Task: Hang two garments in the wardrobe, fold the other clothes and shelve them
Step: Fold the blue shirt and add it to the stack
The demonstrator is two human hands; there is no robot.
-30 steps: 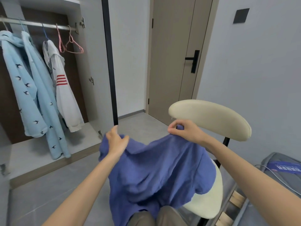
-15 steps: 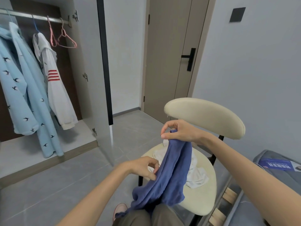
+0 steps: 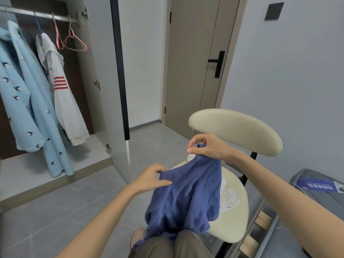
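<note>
A blue garment (image 3: 186, 198) hangs between my hands over my knees and the cream chair (image 3: 232, 216). My right hand (image 3: 206, 148) pinches its top edge in front of the chair back. My left hand (image 3: 152, 178) grips its left edge, lower down. A white garment (image 3: 229, 198) lies on the chair seat, partly hidden by the blue one. In the open wardrobe (image 3: 93, 149) a light blue bird-print garment (image 3: 28, 101) and a white garment with red stripes (image 3: 63, 101) hang from the rail (image 3: 46, 14).
Two empty pink hangers (image 3: 72, 39) hang at the rail's right end. The wardrobe door (image 3: 111, 81) stands open toward me. A closed room door (image 3: 197, 62) is behind the chair. A grey bed (image 3: 316, 198) with a blue leaflet lies at the right. Grey tiled floor spreads at the left.
The blue garment went from spread wide to hanging bunched from my right hand. My left hand dropped, then took hold of its left edge and drew it out to the left.
</note>
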